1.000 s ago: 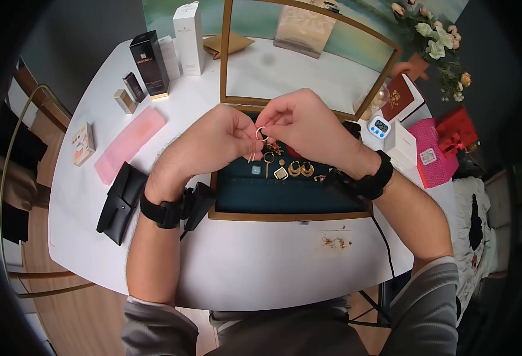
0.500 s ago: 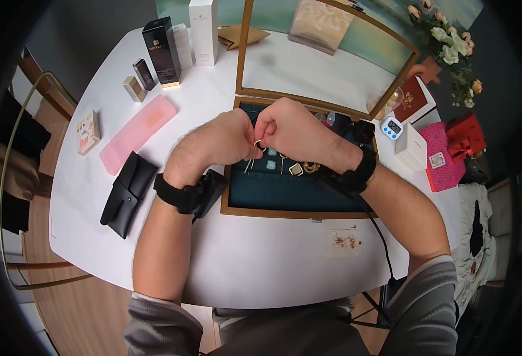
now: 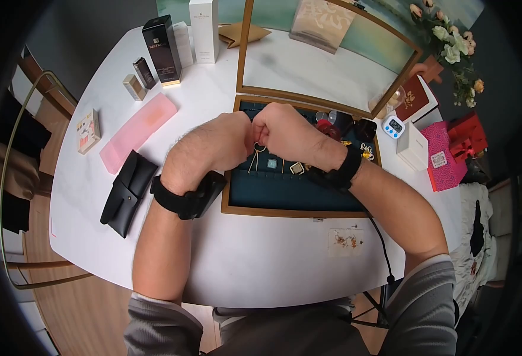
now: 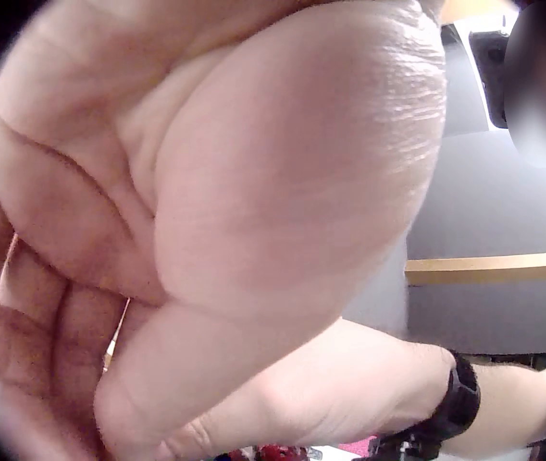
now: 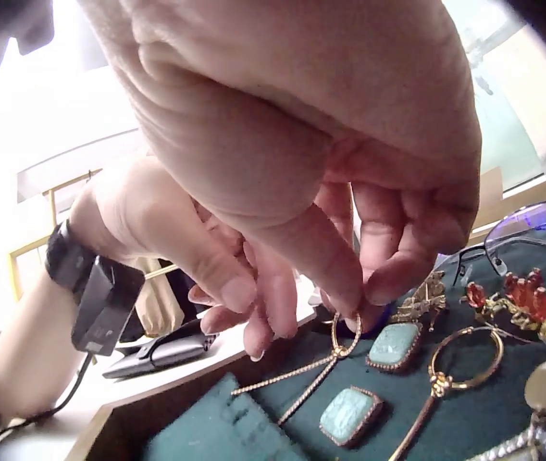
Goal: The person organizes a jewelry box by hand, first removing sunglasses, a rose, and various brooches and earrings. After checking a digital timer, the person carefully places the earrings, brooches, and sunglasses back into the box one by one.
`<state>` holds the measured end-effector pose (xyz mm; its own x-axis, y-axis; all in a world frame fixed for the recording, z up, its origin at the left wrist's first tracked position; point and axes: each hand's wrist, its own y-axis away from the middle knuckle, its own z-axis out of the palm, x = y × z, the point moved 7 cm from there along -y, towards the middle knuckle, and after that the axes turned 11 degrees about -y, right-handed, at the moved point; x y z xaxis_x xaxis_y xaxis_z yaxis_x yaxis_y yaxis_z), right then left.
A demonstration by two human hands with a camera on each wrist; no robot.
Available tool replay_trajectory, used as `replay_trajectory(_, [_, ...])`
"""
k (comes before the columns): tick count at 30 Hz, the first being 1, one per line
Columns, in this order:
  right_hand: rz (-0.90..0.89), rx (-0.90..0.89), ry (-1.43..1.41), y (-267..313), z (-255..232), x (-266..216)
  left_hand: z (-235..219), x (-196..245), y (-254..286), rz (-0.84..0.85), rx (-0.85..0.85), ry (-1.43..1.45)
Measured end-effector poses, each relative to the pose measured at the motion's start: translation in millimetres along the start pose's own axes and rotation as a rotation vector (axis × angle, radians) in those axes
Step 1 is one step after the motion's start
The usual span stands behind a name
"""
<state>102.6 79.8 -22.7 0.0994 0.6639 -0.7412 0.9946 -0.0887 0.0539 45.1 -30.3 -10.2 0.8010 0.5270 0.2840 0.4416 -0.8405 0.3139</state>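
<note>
In the right wrist view, my right hand [image 5: 302, 125] pinches the hoop of a gold hoop earring [image 5: 346, 344] between thumb and fingertip. Two thin strands hang from the hoop, low over the dark green lining of the jewelry box [image 3: 296, 212]. My left hand [image 5: 182, 235] is close by on the left, fingers loosely bent and holding nothing. Two turquoise square earrings [image 5: 352, 415] lie beside the pinched one. A similar gold hoop earring [image 5: 467, 360] with a long stem lies to their right. In the head view both hands [image 3: 290, 133] meet over the box's left part.
The box's glass lid [image 3: 332, 102] stands raised behind. Red-stone jewelry [image 5: 523, 300] and glasses [image 5: 533, 235] lie farther back inside. A black case [image 3: 128, 193], pink pouch [image 3: 136, 133] and cosmetic boxes [image 3: 162, 50] are at left; a timer [image 3: 393, 126] and white box [image 3: 412, 147] at right.
The head view has shifted. Both hands pinched the hoop above the tray a second ago; now it is lower in the box's left part, in the right hand's pinch, and the left has let go.
</note>
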Motion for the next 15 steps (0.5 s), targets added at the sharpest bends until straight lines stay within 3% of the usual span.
replay_trajectory(2, [-0.002, -0.007, 0.042, 1, 2, -2, 6, 6, 3, 0.037, -0.122, 0.065])
replay_trajectory(15, [-0.094, 0.160, 0.154, 5, -8, -4, 14, 14, -1, 0.128, -0.120, 0.041])
